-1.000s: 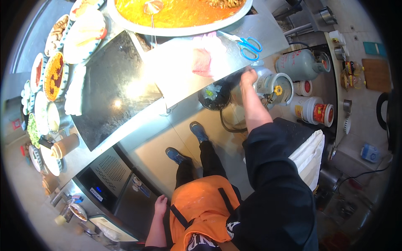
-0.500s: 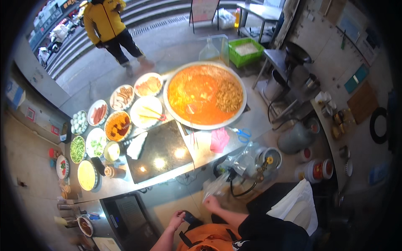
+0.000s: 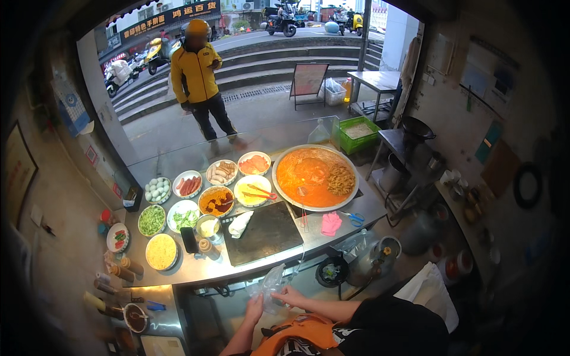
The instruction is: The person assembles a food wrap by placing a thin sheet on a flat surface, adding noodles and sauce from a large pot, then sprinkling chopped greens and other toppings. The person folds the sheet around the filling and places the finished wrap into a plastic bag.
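Note:
A clear plastic bag (image 3: 272, 286) hangs crumpled between my two hands, in front of the counter's near edge. My left hand (image 3: 254, 308) pinches its left side with closed fingers. My right hand (image 3: 290, 296) grips the bag from the other side, fingers also closed. The counter beyond carries a dark flat griddle (image 3: 267, 234) with a folded white cloth (image 3: 240, 225) on its left part. Right of the griddle lies a pink cloth (image 3: 331, 224), beside blue-handled scissors (image 3: 355, 219).
A large round pan of orange-red sauce (image 3: 306, 169) stands at the back right of the counter. Several bowls of food, including shredded greens (image 3: 152, 221), fill its left side. A person in a yellow jacket (image 3: 199, 77) stands outside. Below the counter is a black bin (image 3: 331, 271).
The view has tilted upward. My left hand, formerly apart from the bag, has come to it and now holds it together with my right hand, which has brought the bag leftward.

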Demonstrator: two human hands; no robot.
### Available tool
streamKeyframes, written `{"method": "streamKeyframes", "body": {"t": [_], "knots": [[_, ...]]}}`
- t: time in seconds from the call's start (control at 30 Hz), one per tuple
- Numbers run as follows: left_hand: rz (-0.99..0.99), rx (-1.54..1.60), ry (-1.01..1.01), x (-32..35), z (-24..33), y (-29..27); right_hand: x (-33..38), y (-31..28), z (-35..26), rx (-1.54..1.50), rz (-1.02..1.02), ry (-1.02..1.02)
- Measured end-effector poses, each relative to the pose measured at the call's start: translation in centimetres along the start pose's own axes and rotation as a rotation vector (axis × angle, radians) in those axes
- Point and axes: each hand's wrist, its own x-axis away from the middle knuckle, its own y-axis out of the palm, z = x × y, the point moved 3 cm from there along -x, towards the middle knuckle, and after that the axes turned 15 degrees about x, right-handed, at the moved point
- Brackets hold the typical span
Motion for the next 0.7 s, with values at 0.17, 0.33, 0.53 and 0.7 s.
{"method": "streamKeyframes", "body": {"t": [0.17, 0.33, 0.53, 0.7], "knots": [[-0.026, 0.597, -0.118, 2.0, 1.0, -4.2, -1.0, 2.2, -3.1, -0.342, -0.161, -0.066], [0.034, 1.108, -0.214, 3.9, -1.5, -10.1, -1.4, 4.6, -7.2, -0.785, -0.307, -0.104], [0.683, 0.601, 0.022, 6.8, -0.7, -15.1, 0.4, 4.3, -10.9, -0.404, -0.292, -0.28], [0.178, -0.14, 0.145, 5.0, 4.6, -11.2, 0.8, 4.0, -12.4, -0.431, -0.609, -0.319]]}}
